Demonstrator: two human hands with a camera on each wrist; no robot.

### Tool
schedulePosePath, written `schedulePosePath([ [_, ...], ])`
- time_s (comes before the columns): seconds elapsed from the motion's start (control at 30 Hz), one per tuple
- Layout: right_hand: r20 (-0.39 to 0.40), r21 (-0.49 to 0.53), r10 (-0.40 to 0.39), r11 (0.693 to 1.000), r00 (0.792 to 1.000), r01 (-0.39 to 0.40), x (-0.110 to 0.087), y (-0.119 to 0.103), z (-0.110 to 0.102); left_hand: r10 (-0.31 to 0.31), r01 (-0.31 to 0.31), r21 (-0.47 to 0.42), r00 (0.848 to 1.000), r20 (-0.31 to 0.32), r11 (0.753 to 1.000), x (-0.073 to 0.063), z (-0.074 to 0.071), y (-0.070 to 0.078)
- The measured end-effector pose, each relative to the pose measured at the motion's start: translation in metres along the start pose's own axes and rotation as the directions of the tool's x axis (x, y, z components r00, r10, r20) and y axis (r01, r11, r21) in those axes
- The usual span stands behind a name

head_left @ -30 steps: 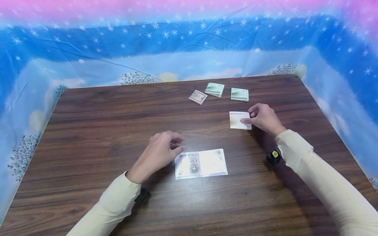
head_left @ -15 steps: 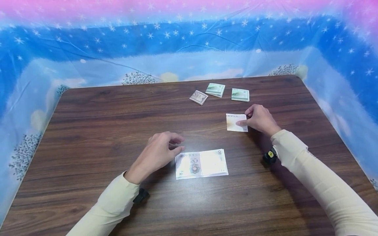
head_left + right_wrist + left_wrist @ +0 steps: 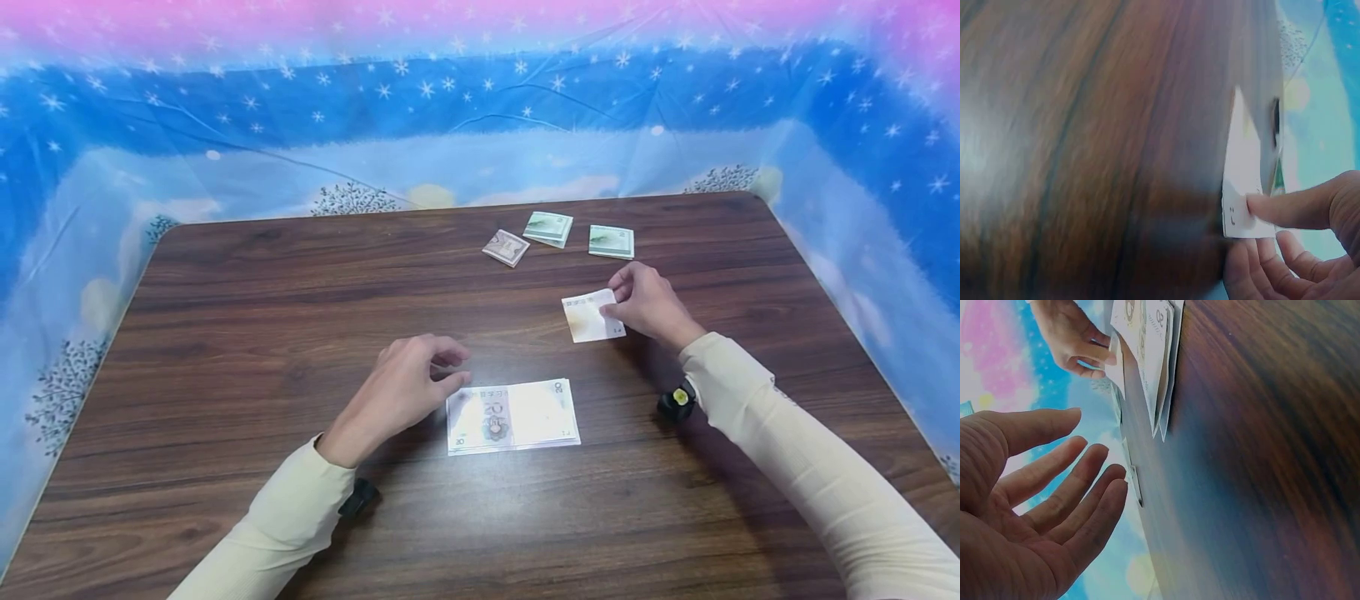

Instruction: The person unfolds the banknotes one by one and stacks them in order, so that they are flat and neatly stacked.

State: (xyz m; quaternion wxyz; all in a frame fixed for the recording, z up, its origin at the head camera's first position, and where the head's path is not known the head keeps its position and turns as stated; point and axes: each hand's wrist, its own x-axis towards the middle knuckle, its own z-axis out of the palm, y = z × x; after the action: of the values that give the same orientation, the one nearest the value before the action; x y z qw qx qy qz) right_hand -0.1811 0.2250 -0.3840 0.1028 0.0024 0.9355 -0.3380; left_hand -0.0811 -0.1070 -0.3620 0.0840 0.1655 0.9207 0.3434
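Note:
My right hand pinches a folded pale banknote by its right edge, thumb on top and fingers beneath, low over the brown wooden table. The folded banknote is tilted, with its far end raised. My left hand hovers with relaxed fingers just left of a flat stack of banknotes and holds nothing. The left wrist view shows the open palm beside the stack's edge.
Three folded banknote bundles lie near the table's far edge: a brownish one and two green ones. A blue starry plastic sheet walls the table on three sides. Small black wrist cameras sit under both forearms.
My right hand has drawn the folded banknote leftward and a little nearer, turning it slightly. The left hand and the flat stack have stayed put.

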Motion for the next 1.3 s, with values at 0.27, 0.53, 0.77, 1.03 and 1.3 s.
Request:
schedulePosePath([
  [0.27,0.054,0.208,0.038,0.977,0.998,-0.049,-0.004,-0.009,0.001,0.015,-0.014,-0.023,1.000,0.003,1.000,0.001,0.001,0.004],
  [0.53,0.109,0.305,0.055,0.948,0.993,-0.086,-0.011,-0.023,0.001,0.020,-0.020,-0.007,1.000,-0.002,1.000,0.001,0.004,0.016],
  [0.77,0.167,0.353,0.030,0.931,0.985,-0.088,-0.022,-0.037,0.007,0.051,-0.051,-0.059,0.999,0.000,0.997,0.004,0.008,0.027],
  [1.03,0.236,0.455,-0.005,0.884,0.972,-0.106,-0.038,-0.052,0.021,0.060,-0.057,-0.160,0.998,0.015,0.985,0.011,0.014,0.032],
  [1.3,0.279,0.568,-0.078,0.817,0.957,-0.099,-0.053,-0.065,0.037,0.067,-0.067,-0.176,0.998,-0.005,0.982,0.014,0.020,0.032],
])
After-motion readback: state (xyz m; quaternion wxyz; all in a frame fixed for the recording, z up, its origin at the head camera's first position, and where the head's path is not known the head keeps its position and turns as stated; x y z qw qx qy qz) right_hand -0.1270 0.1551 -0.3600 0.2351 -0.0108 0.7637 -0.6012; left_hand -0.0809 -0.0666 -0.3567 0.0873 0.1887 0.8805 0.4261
